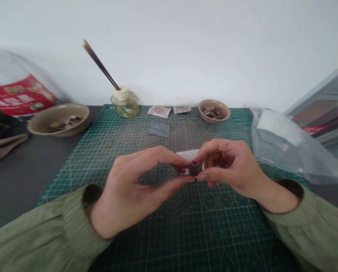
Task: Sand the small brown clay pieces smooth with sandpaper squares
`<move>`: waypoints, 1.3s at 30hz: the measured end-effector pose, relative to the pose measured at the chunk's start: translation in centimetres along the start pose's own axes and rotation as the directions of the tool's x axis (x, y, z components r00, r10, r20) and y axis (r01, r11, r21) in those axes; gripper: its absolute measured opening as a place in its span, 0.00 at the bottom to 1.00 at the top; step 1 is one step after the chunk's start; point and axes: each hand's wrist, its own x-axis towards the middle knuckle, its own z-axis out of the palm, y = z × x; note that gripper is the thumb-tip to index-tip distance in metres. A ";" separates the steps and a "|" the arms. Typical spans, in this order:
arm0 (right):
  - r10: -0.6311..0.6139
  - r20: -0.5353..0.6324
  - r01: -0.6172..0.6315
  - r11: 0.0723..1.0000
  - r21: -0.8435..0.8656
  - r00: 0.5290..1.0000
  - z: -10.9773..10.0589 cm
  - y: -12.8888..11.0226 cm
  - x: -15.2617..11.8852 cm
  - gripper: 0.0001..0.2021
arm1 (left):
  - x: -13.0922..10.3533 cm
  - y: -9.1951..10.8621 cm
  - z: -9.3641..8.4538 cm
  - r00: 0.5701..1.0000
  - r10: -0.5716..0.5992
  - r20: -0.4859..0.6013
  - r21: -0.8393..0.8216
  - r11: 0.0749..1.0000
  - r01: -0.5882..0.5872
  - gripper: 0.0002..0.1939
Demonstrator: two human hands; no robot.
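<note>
A small dark brown, rounded piece (pixel 195 168) is pinched between both hands above the green cutting mat (pixel 169 226). My left hand (pixel 140 183) grips its left side with thumb and forefinger. On its right side, the fingertips of my right hand (pixel 231 166) hold it too. Behind the piece shows a white paper (pixel 189 154), partly hidden by the fingers. Whether the paper lies on the mat or is held, I cannot tell.
Toward the wall stand a reed diffuser (pixel 125 104), two small paper pieces (pixel 159 111), a grey square (pixel 159 129) and a small bowl (pixel 214 120) of brown bits. A larger bowl (pixel 61 132) and red-labelled bag (pixel 21 96) are left; a clear plastic bag (pixel 288 151) lies right.
</note>
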 end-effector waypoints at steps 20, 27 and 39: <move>0.025 0.032 -0.027 0.998 0.065 0.999 0.0 -0.3 -0.4 0.17 | 0.5 1.2 0.5 0.979 -0.199 0.054 -0.337 0.919 0.205 0.11; 0.017 0.024 -0.019 0.997 0.071 1.000 0.0 -0.2 -0.4 0.16 | 0.5 1.5 0.7 0.976 -0.214 0.043 -0.376 0.901 0.215 0.14; 0.048 0.047 -0.053 0.993 0.110 0.998 0.1 -0.4 -0.6 0.16 | 0.6 1.4 0.7 0.978 -0.201 0.061 -0.403 0.891 0.208 0.16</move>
